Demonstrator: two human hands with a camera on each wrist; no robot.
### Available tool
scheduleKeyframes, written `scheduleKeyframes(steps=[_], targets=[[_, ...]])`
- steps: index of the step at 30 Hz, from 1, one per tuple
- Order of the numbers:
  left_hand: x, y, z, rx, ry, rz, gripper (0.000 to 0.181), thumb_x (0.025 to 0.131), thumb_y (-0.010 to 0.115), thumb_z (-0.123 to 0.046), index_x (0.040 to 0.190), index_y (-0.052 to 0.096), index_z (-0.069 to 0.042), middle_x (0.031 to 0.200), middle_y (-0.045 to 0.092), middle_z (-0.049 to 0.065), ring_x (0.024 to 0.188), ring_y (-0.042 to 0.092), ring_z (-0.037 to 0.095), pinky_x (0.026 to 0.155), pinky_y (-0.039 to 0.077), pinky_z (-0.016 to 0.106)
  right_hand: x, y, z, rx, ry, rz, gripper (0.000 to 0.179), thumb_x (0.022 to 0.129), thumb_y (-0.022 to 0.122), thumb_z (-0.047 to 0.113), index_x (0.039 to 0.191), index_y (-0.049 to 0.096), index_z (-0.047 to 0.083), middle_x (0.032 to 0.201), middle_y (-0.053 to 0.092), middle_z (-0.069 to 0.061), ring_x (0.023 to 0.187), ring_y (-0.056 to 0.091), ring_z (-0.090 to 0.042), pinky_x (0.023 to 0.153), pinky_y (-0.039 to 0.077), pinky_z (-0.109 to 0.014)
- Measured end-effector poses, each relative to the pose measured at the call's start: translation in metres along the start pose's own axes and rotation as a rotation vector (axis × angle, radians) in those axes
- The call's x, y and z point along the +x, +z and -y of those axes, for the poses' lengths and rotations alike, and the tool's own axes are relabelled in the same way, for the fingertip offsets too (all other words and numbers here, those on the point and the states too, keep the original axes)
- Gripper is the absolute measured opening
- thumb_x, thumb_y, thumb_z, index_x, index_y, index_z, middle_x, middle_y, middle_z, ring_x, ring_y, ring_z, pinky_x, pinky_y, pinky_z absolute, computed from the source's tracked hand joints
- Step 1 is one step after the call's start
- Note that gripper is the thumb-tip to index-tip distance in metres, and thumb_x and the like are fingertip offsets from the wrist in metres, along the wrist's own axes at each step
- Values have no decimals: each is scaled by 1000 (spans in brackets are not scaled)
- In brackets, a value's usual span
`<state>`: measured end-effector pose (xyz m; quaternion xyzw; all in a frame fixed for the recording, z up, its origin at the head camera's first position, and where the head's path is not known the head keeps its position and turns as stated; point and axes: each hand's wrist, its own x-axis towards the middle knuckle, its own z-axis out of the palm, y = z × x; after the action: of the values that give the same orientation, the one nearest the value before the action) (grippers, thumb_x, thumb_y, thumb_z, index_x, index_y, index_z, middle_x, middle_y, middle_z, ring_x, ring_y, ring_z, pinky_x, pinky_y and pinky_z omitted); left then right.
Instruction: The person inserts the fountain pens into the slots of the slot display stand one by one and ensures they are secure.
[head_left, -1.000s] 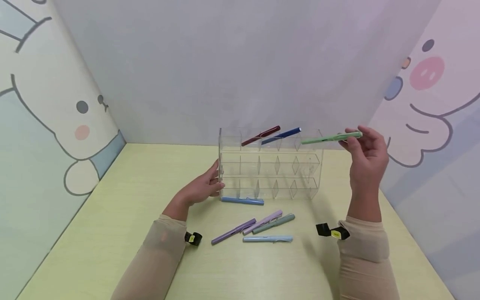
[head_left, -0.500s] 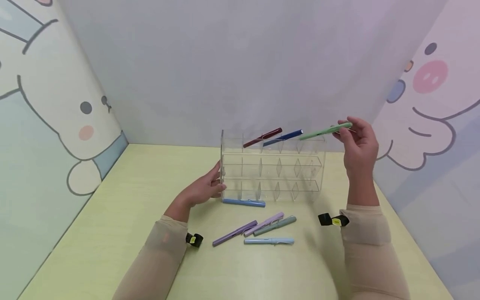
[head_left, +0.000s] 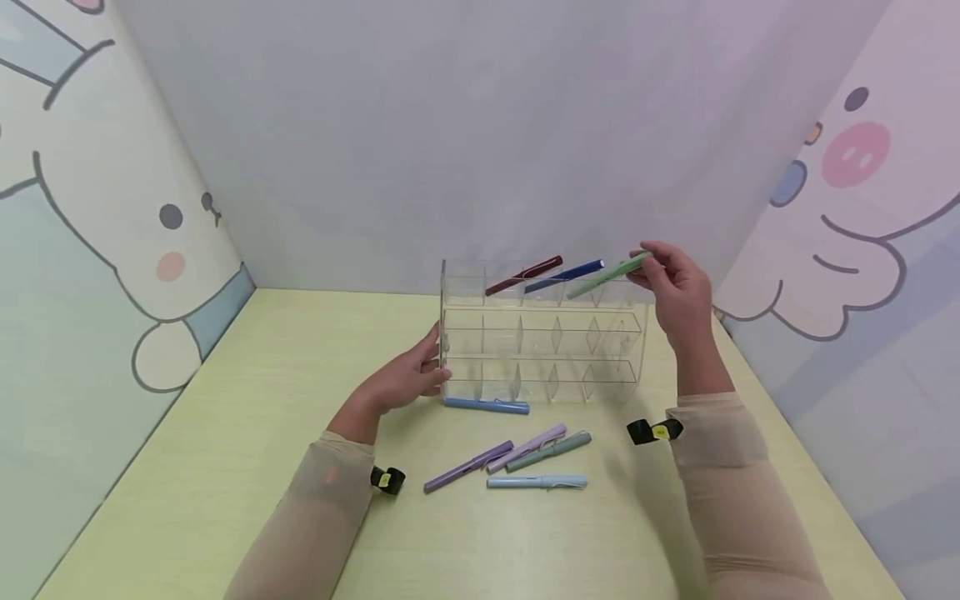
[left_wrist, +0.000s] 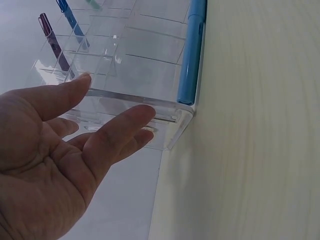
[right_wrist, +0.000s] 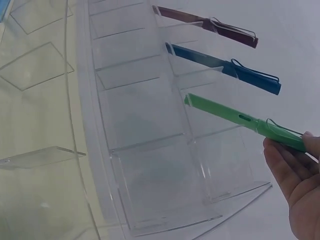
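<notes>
A clear acrylic pen rack (head_left: 542, 312) with three tiers of compartments stands on the table. My right hand (head_left: 682, 300) pinches a light green pen (head_left: 609, 277) by its cap end, beyond the rack's top right. The pen slants down to the left, its lower end at a top-tier compartment. To its left, a blue pen (head_left: 564, 276) and a dark red pen (head_left: 523, 276) lean in the same tier. My left hand (left_wrist: 65, 145), fingers extended and thumb apart, rests against the rack's left side panel. A medium blue pen (head_left: 487, 406) lies along the rack's front foot.
On the table in front of the rack lie a purple pen (head_left: 468, 467), a lilac pen (head_left: 527, 448), a grey-green pen (head_left: 550, 451) and a pale blue pen (head_left: 537, 482). The first three lie close together. Walls with cartoon animals enclose the table's back and sides.
My right hand has moved left with the light green pen, which now slants more steeply, its lower end over a top-tier compartment beside the blue pen. My left hand stays at the rack's side.
</notes>
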<state>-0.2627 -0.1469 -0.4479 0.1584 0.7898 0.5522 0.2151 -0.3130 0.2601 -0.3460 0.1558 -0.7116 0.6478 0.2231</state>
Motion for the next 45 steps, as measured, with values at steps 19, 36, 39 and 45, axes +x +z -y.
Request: scheduleKeyframes(steps=[19,36,39,45], targets=[[0,-1,-3,-10,5,4,86,102,54,-19,155,-11,-39,164,12,14,140,39,36,104,46,46,-10,10,-6,-325,-46,-77,33,100,58,21,129,65,8,120,69,-13,92,66,6,85,52,-13],[-1,-1,-4,-2,-10,-2,86,101,56,-27,156,-10,-39,164,14,13,133,49,36,109,39,50,-12,8,-7,-512,-119,-103,32,100,59,24,129,66,13,117,70,-11,92,60,16,81,49,-6],[-1,-1,-4,-7,-13,3,86,101,56,-26,155,-10,-40,164,14,13,135,47,35,109,40,50,-13,8,-9,-526,-112,-103,33,100,58,25,130,66,13,117,70,-11,92,59,16,81,48,-5],[-2,-1,-4,-4,-37,3,86,101,56,-27,154,-11,-44,164,13,11,130,52,38,111,36,52,-14,8,-9,-554,-116,-97,34,100,58,26,131,65,14,117,70,-10,93,57,14,79,45,-4]])
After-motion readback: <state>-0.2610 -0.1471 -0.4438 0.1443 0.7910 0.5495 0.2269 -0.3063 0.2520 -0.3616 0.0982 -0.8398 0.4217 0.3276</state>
